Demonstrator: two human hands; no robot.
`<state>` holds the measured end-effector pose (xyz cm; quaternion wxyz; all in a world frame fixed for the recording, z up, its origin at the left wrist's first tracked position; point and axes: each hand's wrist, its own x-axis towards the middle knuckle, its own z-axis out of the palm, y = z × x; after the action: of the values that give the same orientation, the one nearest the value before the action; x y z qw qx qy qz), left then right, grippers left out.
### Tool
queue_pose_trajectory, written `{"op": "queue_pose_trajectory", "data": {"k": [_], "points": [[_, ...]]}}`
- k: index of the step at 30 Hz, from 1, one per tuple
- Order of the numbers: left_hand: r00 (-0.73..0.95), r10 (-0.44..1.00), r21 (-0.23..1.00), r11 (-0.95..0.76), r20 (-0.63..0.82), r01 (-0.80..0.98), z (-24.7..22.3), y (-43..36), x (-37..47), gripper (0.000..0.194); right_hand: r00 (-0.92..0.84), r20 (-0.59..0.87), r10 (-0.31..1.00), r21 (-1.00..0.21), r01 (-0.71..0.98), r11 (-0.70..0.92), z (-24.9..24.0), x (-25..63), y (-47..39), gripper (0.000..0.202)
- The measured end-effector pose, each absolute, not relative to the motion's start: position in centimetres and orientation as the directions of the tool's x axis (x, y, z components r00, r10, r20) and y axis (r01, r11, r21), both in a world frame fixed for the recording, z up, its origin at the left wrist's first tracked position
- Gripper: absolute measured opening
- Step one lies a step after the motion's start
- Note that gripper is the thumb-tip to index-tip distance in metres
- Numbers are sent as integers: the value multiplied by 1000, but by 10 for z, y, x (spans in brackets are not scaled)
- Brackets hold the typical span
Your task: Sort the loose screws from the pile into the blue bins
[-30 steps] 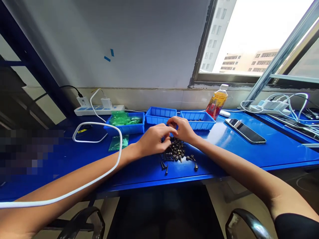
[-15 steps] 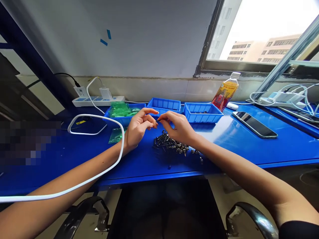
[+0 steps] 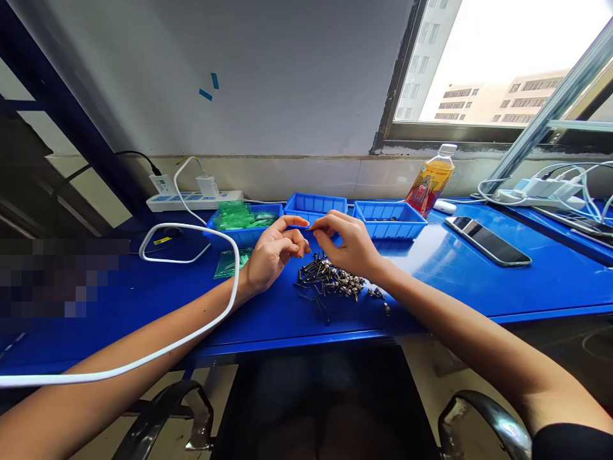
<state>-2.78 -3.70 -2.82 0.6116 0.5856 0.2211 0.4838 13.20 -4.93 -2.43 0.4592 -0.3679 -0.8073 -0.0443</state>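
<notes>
Over the blue table, my left hand (image 3: 275,252) has its index finger stretched out while the thumb and other fingers curl together. Anything inside those curled fingers is hidden. Facing it, my right hand (image 3: 348,244) is closed in a pinch at the left index fingertip. A tiny dark piece that looks like a screw shows between its fingertips. Below both hands lies a loose pile of screws (image 3: 330,280), some dark, some silvery with wider heads. A green plastic bag (image 3: 228,263) with pale thin pieces rests behind my left wrist.
A blue bin (image 3: 268,214) holds green bags; another blue bin (image 3: 316,203) and a right-hand blue bin (image 3: 390,230) with small parts stand alongside. A drink bottle (image 3: 431,179), a phone (image 3: 488,239) and a power strip (image 3: 196,199) are around. A white cable (image 3: 234,281) loops over my left forearm.
My hands have risen slightly, and the right pinch now sits at the left index fingertip instead of lower by the curled fingers. The view has shifted a little.
</notes>
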Motion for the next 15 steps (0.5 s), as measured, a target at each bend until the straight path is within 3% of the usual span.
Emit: {"op": "queue_pose_trajectory", "data": {"k": [15], "points": [[464,860,926,-23,211,-377,-26,-38,-27,37,-342,807,481,-211,595,776,-23,133,-51,12]]}}
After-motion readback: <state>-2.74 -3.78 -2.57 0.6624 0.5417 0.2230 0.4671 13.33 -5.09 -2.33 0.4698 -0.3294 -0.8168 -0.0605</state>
